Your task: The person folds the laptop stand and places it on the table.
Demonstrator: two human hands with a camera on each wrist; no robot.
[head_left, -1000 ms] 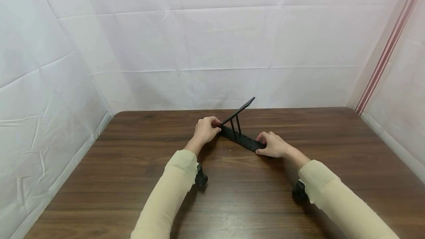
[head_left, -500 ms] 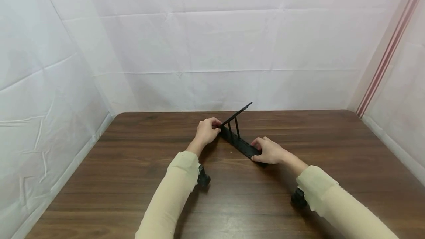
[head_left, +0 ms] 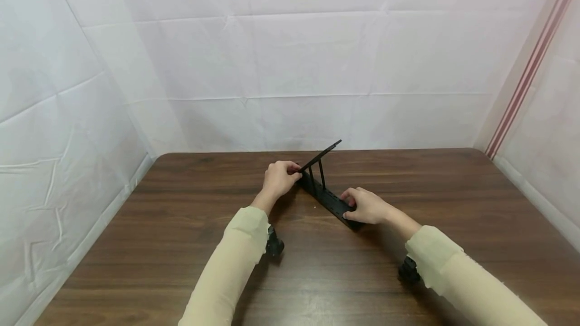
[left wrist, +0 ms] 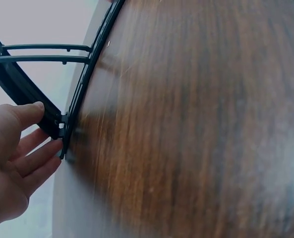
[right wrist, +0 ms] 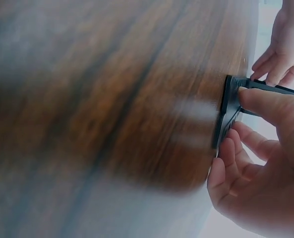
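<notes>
Dark wood-grain table (head_left: 181,245), my left hand (head_left: 279,178) pinching the hinged end of a slim black stand (head_left: 327,199), flat perforated base, thin raised panel on two struts, right hand (head_left: 368,207) fingers curled round its near end.

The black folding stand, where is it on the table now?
In the head view the black folding stand lies mid-table, between the left hand and right hand.
</notes>
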